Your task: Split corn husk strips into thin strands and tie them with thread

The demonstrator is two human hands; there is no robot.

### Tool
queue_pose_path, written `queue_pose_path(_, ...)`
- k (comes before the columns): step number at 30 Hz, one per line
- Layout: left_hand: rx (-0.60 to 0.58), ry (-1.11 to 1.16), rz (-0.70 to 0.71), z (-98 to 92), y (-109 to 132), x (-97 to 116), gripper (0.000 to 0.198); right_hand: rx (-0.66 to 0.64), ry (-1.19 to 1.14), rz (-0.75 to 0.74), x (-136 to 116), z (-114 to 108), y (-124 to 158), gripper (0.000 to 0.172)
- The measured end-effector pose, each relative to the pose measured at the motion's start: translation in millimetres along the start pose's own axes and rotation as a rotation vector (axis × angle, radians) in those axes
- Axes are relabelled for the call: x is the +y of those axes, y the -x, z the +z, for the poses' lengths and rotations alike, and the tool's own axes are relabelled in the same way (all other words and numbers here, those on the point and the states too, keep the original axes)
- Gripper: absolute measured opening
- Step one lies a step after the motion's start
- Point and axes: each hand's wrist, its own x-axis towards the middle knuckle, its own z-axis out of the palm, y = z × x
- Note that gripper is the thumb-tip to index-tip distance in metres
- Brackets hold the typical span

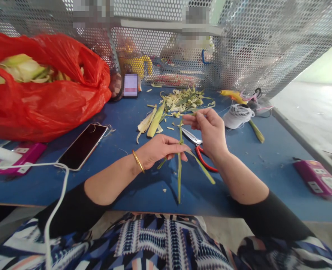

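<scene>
Thin green leaf strips [179,172] cross at a small knot between the fingers of my left hand [162,149], which is closed on them. One strip hangs straight down and another slants down to the right. Up and to the right, my right hand [211,129] pinches the end of a green strip [190,114] between thumb and fingers. Scissors [192,136] with red handles lie on the blue table beneath my right hand, partly covered by it. Pale husk pieces [156,122] lie just beyond my left hand.
A red plastic bag [70,101] of husks stands at the left, near a phone [83,146] and a purple box [22,159]. Husk scraps [183,99] lie before the perforated metal screen [166,33]. White string [237,116] and another purple box [320,178] are at the right.
</scene>
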Motion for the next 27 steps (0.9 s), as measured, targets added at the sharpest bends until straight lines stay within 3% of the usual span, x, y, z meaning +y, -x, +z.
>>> queue_pose_path(4, 0.099, 0.17, -0.008, -6.0, -2.6, 0.8, 0.027, -0.11, 0.06, 0.03, -5.1, -6.6, -2.4, 0.038)
queue_pose_path(9, 0.194, 0.278, 0.011, -12.6, -5.7, 2.6, 0.028, -0.52, 0.234, 0.082, -22.1, -14.3, 1.2, 0.047)
queue_pose_path(11, 0.226, 0.305, 0.021, -13.5, -6.5, 2.8, 0.025, -0.588, 0.271, 0.088, -25.4, -14.2, 2.9, 0.045)
queue_pose_path(17, 0.265, 0.366, 0.009, -11.3, -7.8, 1.3, 0.02, -0.443, 0.356, -0.004, -21.9, -13.6, 0.6, 0.03)
queue_pose_path(24, 0.246, 0.42, 0.032, -10.4, -9.6, -5.6, 0.029, -0.252, 0.744, -0.232, -12.5, -15.1, -0.7, 0.017)
queue_pose_path(27, 0.232, 0.443, 0.02, -12.3, -9.9, -3.3, 0.023, -0.128, 0.845, -0.452, -8.7, -13.2, 2.2, 0.019)
